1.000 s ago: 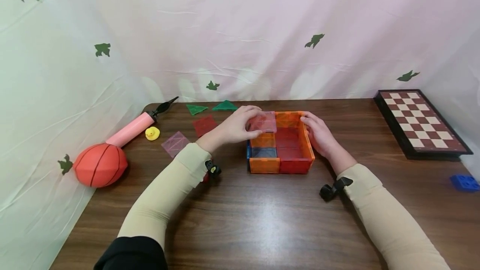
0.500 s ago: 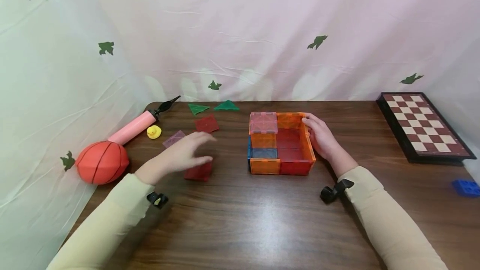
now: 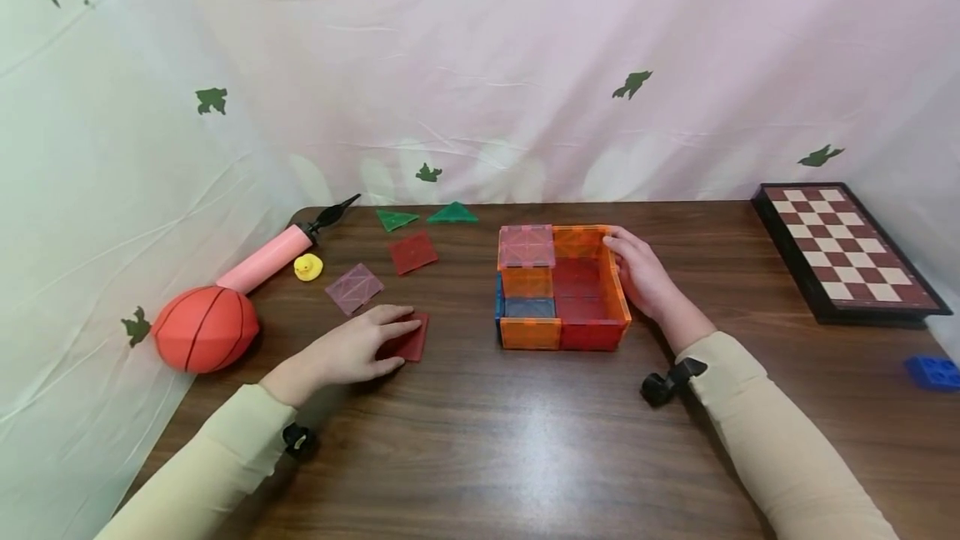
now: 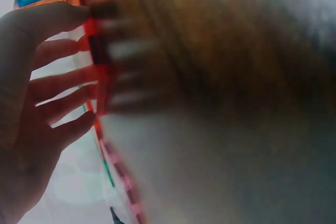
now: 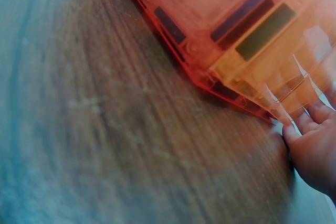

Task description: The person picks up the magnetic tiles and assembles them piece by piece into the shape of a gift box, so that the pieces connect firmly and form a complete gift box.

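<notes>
My left hand (image 3: 367, 348) lies over a red square magnetic tile (image 3: 416, 340) on the table in the head view, fingers spread and fingertips on it. In the left wrist view the fingertips meet the red tile seen edge-on. Right of it stands an open box of magnetic tiles (image 3: 592, 335), with orange, red and blue walls. A pink square tile (image 3: 527, 246) covers its back left quarter. My right hand (image 3: 641, 269) grips the box at its back right corner, fingers along the orange wall (image 5: 262, 51) in the right wrist view.
Near the left hand lie a purple tile (image 3: 355, 288), another red tile (image 3: 413, 252) and two green triangles (image 3: 453, 213). Farther left are a rubber duck (image 3: 307, 267), a pink hand pump (image 3: 266, 257) and a red ball (image 3: 206, 329). A chessboard (image 3: 840, 248) and blue block (image 3: 932, 372) lie right.
The left hand has let go of the pink tile atop the box, moved left, and come down onto the red tile. The right hand stays at the box.
</notes>
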A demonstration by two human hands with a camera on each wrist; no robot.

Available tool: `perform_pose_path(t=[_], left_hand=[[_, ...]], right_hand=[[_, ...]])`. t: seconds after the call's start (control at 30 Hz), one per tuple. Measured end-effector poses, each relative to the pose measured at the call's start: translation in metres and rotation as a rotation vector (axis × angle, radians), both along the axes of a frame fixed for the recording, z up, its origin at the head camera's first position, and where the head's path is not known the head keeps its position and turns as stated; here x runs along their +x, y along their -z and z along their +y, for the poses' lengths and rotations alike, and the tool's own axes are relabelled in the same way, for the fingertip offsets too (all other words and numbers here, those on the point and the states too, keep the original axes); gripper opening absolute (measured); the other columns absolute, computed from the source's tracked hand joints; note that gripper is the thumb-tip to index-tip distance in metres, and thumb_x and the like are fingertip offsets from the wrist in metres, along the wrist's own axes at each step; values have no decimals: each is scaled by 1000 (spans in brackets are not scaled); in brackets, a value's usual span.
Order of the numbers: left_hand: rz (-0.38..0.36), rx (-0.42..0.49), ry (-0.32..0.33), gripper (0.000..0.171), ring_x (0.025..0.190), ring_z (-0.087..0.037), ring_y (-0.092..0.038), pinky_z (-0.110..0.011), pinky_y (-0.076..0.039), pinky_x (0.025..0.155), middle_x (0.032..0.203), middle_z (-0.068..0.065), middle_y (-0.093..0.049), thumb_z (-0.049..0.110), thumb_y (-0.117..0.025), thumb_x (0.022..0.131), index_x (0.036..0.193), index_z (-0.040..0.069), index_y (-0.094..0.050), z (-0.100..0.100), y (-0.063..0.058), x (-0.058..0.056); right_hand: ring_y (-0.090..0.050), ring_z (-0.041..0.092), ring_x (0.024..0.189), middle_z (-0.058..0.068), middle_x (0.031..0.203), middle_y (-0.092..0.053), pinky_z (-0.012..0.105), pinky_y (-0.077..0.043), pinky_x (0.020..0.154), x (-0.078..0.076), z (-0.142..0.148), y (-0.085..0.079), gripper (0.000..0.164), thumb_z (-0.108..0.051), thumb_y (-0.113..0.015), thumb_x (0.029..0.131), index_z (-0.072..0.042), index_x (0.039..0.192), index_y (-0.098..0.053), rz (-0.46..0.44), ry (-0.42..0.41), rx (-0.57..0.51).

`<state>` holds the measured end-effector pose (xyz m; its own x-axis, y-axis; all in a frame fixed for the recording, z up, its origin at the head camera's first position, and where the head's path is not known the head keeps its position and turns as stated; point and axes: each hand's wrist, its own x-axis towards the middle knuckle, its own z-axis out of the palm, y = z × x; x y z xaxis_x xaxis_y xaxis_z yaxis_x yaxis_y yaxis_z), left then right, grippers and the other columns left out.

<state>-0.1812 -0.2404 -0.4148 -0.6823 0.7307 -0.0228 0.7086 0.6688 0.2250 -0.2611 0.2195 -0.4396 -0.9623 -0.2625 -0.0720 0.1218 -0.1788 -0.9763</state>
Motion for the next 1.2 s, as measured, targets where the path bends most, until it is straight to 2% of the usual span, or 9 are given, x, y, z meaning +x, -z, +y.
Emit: perform_pose_path(t=[0.13,0.3,0.43,0.6,0.73,0.87,0.97,1.03,1.2], left_hand=[[64,73,-15,56,123,-32,-54,-47,-48,101,134,-18,-58,27,-81,85,134,4,-66,8,3,-3],[145,262,-76,54,120,-28,-51,-47,-49,97,131,-12,-57,29,-80,83,130,7,-66,24,-1,-14],[208,399,-95,54,121,-27,-49,-46,-50,93,134,-10,-56,29,-78,85,133,8,-65,51,-17,-27],[216,469,-47,53,122,-26,-49,-42,-50,93,135,-10,-56,31,-77,87,133,7,-65,102,-45,-43],[174,460,10,52,123,-26,-49,-39,-48,96,135,-10,-57,32,-76,88,132,8,-65,144,-66,-55],[76,379,8,53,125,-23,-48,-38,-44,102,137,-6,-56,38,-73,90,136,13,-64,182,-83,-70],[12,287,-1,55,127,-20,-47,-34,-41,105,139,-3,-55,43,-71,92,139,16,-62,206,-89,-83],[-3,246,19,56,125,-19,-48,-32,-42,104,137,-3,-56,43,-71,91,138,15,-62,220,-91,-92],[-2,156,60,56,123,-20,-50,-29,-42,101,133,-5,-58,43,-72,91,137,13,-63,247,-91,-106]], right_hand=[[-49,27,120,8,129,-53,28,-49,97,0,1,-1,35,-31,-47,110,-10,137,-48,0,1,1],[-48,29,121,9,130,-53,28,-49,97,-1,0,-1,35,-33,-47,110,-11,137,-49,6,-2,15],[-48,28,122,9,129,-54,28,-48,98,-2,-1,0,34,-32,-45,110,-10,136,-49,6,-2,-3],[-51,25,117,6,123,-60,29,-49,95,-3,1,2,32,-32,-41,112,-10,133,-51,12,-8,-36],[-49,26,123,5,130,-58,28,-46,101,-3,7,2,34,-27,-42,111,-10,140,-49,38,-68,-30],[-40,29,135,7,148,-45,29,-43,106,-2,18,3,48,-16,-45,108,-12,155,-35,67,-197,-33],[-30,31,143,9,160,-28,31,-40,109,-2,26,4,64,-9,-46,105,-16,163,-20,92,-305,-41],[-25,30,146,8,164,-19,31,-38,110,-2,29,5,71,-6,-47,102,-18,165,-14,111,-356,-40],[-29,27,143,10,162,-20,32,-37,111,0,30,6,75,-5,-51,100,-20,163,-15,119,-372,-33]])
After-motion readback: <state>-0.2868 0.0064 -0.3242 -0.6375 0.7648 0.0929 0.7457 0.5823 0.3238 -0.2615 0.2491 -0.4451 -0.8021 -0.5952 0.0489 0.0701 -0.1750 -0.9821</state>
